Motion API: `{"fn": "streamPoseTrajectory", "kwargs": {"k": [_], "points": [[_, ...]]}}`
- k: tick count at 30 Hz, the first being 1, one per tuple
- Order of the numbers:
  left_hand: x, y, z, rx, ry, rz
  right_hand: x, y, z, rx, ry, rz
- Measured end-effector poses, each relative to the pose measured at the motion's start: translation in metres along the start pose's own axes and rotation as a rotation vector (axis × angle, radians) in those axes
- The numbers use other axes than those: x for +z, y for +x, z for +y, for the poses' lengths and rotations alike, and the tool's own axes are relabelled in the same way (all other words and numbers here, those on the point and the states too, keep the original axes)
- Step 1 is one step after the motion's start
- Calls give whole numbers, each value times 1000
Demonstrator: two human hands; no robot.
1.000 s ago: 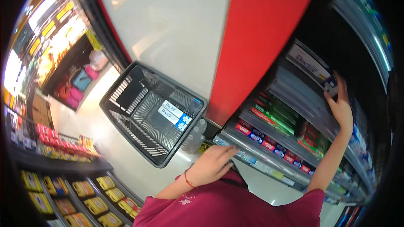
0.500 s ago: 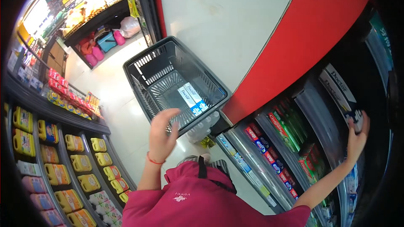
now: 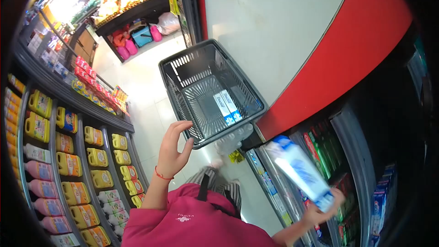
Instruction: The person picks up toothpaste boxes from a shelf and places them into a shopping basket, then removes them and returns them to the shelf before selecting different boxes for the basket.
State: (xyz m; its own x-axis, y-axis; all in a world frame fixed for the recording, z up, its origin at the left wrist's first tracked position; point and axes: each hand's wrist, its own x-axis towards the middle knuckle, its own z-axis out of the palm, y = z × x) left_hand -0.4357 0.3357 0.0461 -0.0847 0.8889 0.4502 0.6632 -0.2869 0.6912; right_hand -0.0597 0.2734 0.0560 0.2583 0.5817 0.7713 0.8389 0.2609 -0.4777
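Observation:
My right hand [image 3: 325,208] grips the lower end of white-and-blue toothpaste boxes [image 3: 299,169], blurred by motion, in front of the shelves at the right. My left hand [image 3: 175,150] holds nothing; its fingers are apart, beside the near left rim of a black shopping basket [image 3: 183,121]. Two white-and-blue toothpaste boxes [image 3: 227,107] lie side by side on the basket's floor.
Shelves at the right hold green toothpaste boxes [image 3: 322,148] and blue boxes [image 3: 378,208]. Yellow jugs [image 3: 75,192] and pink bottles [image 3: 43,183] fill the left shelves. A red and white panel [image 3: 302,105] rises beyond the basket. Tiled floor [image 3: 153,105] runs between.
My right hand has drawn the toothpaste boxes off the right shelf and brought them down and left, towards the basket. My left hand stays open by the basket; the view has shifted.

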Motion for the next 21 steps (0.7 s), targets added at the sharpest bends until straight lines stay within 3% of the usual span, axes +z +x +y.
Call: {"fn": "streamPoseTrajectory", "kwargs": {"k": [5,11,15,18,21], "points": [[13,15,-16,182,-297,-117,65,-66,-39,67,24,-336],[4,61,-48,477,-97,-490,129,-101,-81,55,55,-501],[-3,66,-70,512,27,-722,175,-102,-127,-11,107,-491],[-1,86,-105,645,70,-849,211,-113,-150,125,131,-512],[-7,115,-125,650,46,-903,246,-130,-168,389,313,-353]]}}
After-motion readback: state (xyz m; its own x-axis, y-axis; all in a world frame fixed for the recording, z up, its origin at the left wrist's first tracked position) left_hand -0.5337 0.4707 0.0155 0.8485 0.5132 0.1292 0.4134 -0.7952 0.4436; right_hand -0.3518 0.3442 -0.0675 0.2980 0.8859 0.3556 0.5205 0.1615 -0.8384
